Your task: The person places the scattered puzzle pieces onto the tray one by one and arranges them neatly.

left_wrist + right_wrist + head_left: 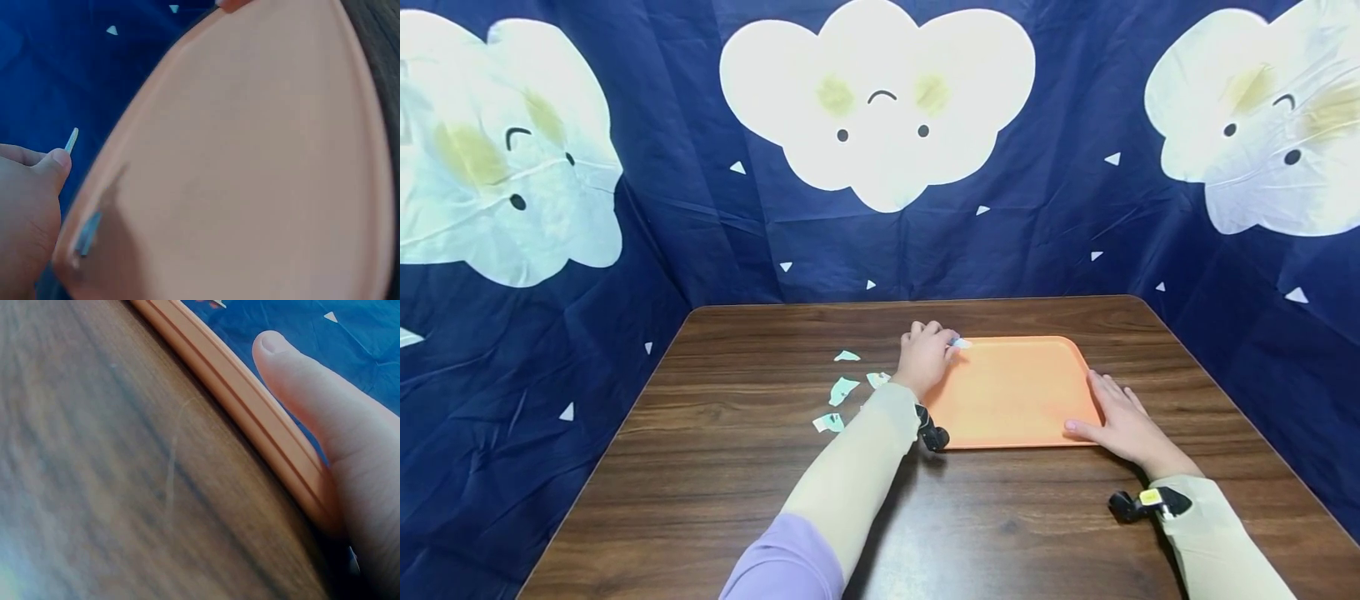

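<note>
My left hand [925,357] is over the far left corner of the orange tray [1007,392]. Its thumb and fingers pinch a thin pale fragment [72,140], seen nearly edge-on in the left wrist view. Below it, a small bluish shape [89,234] shows on the tray surface beside the hand's shadow. My right hand [1123,423] rests at the tray's near right corner, fingers along the right side and thumb over the rim. The right wrist view shows that thumb [300,381] above the tray's outer wall [244,406].
Several jagged mint-and-white fragments lie on the brown wooden table [737,467] left of the tray, among them one piece [842,390] and a nearer one [829,423]. My left forearm partly covers that group. A dark blue curtain [887,242] with clouds stands behind the table.
</note>
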Demonstrator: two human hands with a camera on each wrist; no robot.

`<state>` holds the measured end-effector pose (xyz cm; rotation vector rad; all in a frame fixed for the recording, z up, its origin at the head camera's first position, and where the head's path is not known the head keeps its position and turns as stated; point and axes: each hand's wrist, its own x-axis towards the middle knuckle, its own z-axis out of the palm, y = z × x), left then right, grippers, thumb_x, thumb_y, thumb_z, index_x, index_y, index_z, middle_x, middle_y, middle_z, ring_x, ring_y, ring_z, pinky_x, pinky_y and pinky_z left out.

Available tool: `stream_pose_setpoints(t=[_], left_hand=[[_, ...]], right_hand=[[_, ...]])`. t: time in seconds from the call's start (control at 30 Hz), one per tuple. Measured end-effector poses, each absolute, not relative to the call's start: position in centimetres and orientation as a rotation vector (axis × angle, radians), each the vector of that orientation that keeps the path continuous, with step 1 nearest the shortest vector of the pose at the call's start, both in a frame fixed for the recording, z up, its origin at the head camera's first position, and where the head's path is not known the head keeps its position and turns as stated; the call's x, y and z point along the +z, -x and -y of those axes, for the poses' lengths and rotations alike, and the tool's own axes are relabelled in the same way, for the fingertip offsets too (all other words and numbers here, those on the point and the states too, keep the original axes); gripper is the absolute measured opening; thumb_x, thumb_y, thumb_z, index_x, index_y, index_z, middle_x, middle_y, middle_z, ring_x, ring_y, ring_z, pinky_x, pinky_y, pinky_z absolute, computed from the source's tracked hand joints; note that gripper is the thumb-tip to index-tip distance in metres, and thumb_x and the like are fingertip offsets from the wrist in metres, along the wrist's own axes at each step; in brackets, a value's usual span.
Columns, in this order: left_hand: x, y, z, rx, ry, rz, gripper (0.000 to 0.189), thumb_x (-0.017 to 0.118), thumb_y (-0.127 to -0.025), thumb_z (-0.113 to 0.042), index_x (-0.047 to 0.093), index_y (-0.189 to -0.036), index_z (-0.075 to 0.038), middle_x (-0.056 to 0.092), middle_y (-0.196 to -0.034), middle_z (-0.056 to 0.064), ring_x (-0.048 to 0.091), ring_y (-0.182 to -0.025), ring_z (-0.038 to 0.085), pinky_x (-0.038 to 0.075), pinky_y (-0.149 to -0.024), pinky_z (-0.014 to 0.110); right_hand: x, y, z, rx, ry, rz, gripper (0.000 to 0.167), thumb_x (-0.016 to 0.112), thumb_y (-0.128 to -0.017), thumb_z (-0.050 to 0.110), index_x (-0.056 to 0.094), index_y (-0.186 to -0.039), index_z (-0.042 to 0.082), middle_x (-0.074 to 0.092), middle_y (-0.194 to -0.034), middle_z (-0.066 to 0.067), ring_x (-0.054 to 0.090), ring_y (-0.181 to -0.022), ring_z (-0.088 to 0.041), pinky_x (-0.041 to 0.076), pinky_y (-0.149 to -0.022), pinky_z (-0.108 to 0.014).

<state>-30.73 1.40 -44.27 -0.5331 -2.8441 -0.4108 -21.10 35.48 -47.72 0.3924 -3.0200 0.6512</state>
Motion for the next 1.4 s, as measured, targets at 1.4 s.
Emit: stream_pose_setpoints(t=[1.4], left_hand=[[-44.7,30.7,1.0,-0.575,0.656,2.796,0.046,0.069,-0.095,-0.043,0.063,-0.135,-0.02,0.06,-0.133,-0.003,0.043,-0.114,0.024,0.03,-0.105,0.048]], right_hand=[[-47.8,21.0,-35.5,0.671,-0.387,3.006,0.112,0.068,-0.088,0.058,0.014,-0.155,-0.014,0.019,-0.156,-0.04,0.015,-0.145,-0.057,0.004,-0.116,-0.066]])
